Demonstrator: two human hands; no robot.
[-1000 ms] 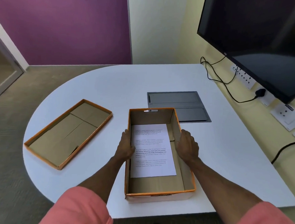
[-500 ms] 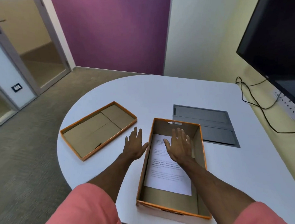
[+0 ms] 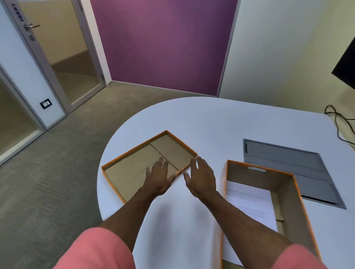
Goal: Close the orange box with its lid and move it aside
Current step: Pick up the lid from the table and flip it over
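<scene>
Table (image 3: 223, 122): white, with a rounded end; it bears everything listed below.
Box (image 3: 293, 202): orange-edged cardboard, open at the top, on the right side of the table; a slot handle is cut in its far wall.
Paper (image 3: 250, 202): a printed white sheet lying flat on the floor of the box, partly hidden by the right forearm.
Lid (image 3: 131, 171): orange-rimmed, lying upside down with its brown inside facing up, left of the box and apart from it.
Left hand (image 3: 159, 180): palm down, fingers spread, over the near right part of the lid; it holds nothing, and whether it touches the cardboard cannot be told.
Right hand (image 3: 202, 177): fingers spread and slightly curled, empty, above the table just beside the lid's near right corner, between lid and box.
Sleeves (image 3: 92, 254): salmon pink, at the bottom edge of the view.
Hatch (image 3: 285, 162): a grey panel set flush in the tabletop behind the box.
Cable (image 3: 339, 123): black, trailing over the table's far right edge.
</scene>
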